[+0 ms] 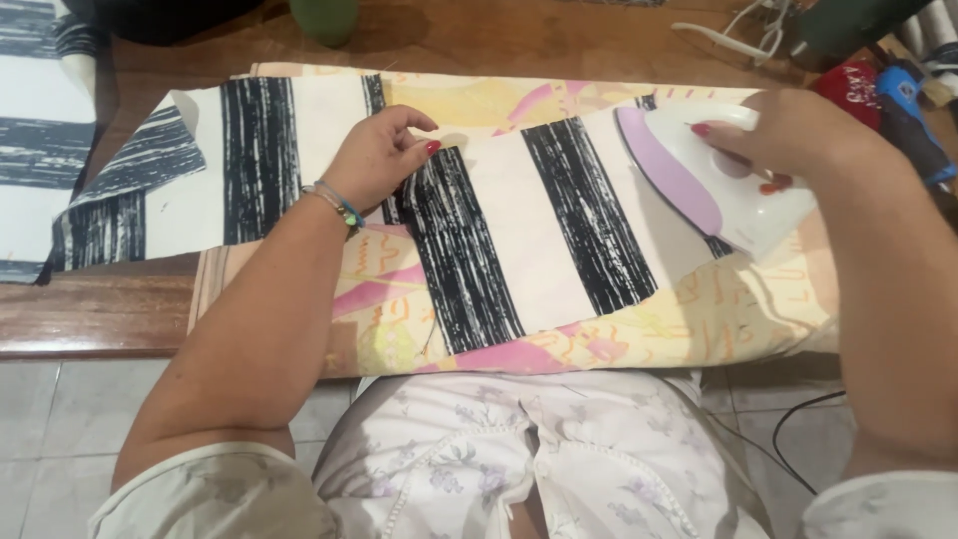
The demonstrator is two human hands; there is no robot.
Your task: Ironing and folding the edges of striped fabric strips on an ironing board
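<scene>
Centrally, one striped cloth [539,235] is lying on a yellow-pink pad [619,344] over a wooden table [90,314]. One white-purple iron [714,185] is resting on the cloth's right end, under the right hand [788,135], whose fingers are curling closed around its handle. One left hand [379,155], fingers bent together, is pressing the cloth's fold just left of center.

The white and lilac plastic iron [714,180] looks smooth and glossy. The black-and-white striped cloth piece [544,225] is matt, its stripes printed with a scratchy, brushed look. Beneath it lies a soft matt pink-and-yellow patterned cloth cover [689,324]. The brown wooden desk [95,314] shines, polished smooth. The pale floor tiles [60,409] are smooth.
</scene>
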